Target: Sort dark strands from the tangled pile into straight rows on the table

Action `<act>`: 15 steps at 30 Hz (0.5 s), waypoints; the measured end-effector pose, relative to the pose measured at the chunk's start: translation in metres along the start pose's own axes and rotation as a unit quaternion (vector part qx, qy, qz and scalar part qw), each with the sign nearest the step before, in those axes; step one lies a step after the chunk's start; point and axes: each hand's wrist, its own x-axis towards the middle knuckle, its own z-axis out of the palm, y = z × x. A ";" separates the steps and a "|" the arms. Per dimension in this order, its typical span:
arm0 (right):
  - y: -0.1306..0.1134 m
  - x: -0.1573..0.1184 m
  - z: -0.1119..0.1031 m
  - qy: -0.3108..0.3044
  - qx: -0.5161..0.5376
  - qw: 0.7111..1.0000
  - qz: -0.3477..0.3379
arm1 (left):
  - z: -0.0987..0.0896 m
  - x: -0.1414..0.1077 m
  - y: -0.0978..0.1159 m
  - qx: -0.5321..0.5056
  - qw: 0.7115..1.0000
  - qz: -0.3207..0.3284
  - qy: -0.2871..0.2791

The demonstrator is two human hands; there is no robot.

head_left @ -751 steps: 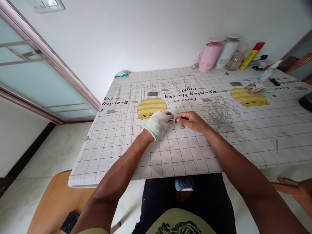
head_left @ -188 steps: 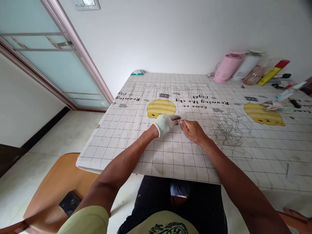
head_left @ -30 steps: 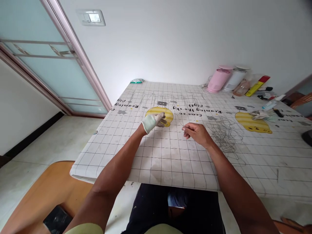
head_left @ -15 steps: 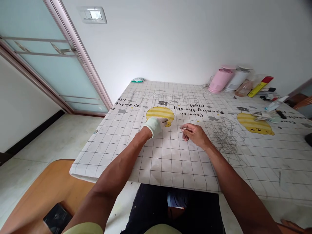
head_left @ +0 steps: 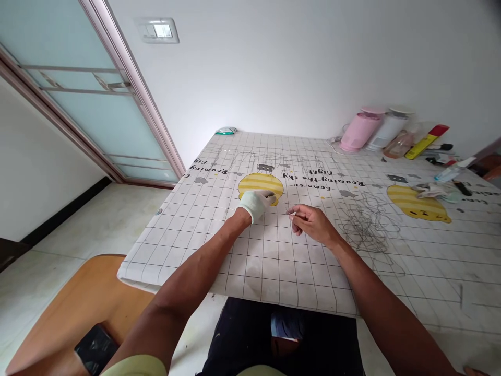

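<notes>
My left hand [head_left: 257, 203], in a pale glove with dark fingertips, is closed over the yellow balloon print [head_left: 260, 183] on the tablecloth; whatever its fingers hold is too small to name. Just to its right, my right hand [head_left: 309, 221] is bare, with thumb and forefinger pinched together on something thin that I cannot make out. A loose tangle of thin dark strands [head_left: 362, 224] lies on the cloth to the right of my right hand. More fine strands [head_left: 282, 155] spread across the cloth beyond both hands.
Along the wall at the back right stand a pink cylinder [head_left: 360, 130], a white one [head_left: 387, 129], a bottle and a yellow-red box [head_left: 427, 142]. A crumpled glove [head_left: 438, 191] lies nearer. A green-white packet [head_left: 226, 130] rests at the far left corner; a black object [head_left: 96, 349] sits on a wooden surface.
The view has shifted slightly, so the scene sits a little further right. My left hand's fingers have curled in more, and my right hand remains pinched close by.
</notes>
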 end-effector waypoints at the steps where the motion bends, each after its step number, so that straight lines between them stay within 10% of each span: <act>1: -0.001 0.000 0.000 -0.001 0.004 1.000 -0.003 | 0.000 -0.001 0.001 0.005 1.000 0.010 0.009; 15: -0.005 -0.001 0.009 0.001 -0.220 0.975 -0.040 | 0.005 -0.013 0.023 0.202 0.976 0.070 0.048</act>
